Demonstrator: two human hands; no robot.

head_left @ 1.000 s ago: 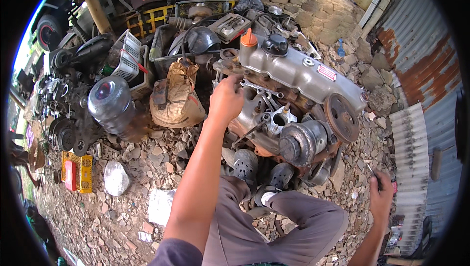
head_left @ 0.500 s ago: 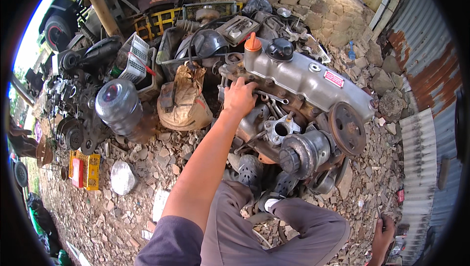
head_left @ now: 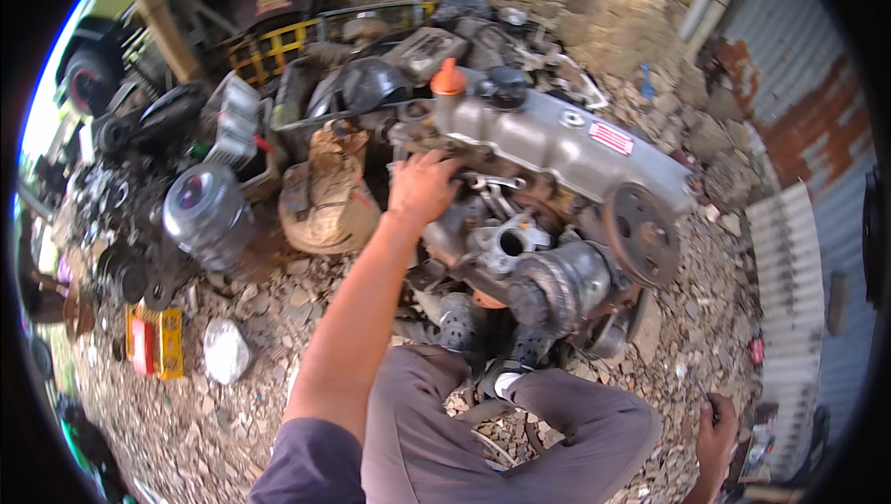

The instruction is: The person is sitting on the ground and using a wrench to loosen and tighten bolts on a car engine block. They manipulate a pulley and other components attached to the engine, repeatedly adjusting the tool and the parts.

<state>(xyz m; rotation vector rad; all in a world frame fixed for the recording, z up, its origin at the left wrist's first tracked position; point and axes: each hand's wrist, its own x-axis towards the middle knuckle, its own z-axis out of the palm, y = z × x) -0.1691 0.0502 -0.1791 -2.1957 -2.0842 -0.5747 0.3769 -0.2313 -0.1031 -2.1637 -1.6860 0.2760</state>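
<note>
An engine with a silver valve cover and an orange cap lies before me on the stony ground. My left hand rests on its left end, fingers spread over the metal edge and apparently holding nothing. Just right of those fingertips, a combination wrench lies on the engine. Nearer to me are an open round port, a dark ribbed canister and a rusty pulley. At the lower right, my right hand is closed around a thin dark-handled tool, perhaps a screwdriver; its tip is blurred.
Left of the engine stand a tan sack and a clear plastic jug. A yellow crate with a red box sits at the lower left. Loose parts pile up behind, and corrugated metal sheets line the right side.
The whole view has shifted, with the scene sliding left and blurring. My left hand stays on the engine's end. My right hand has risen slightly, and the thin tool in it now shows.
</note>
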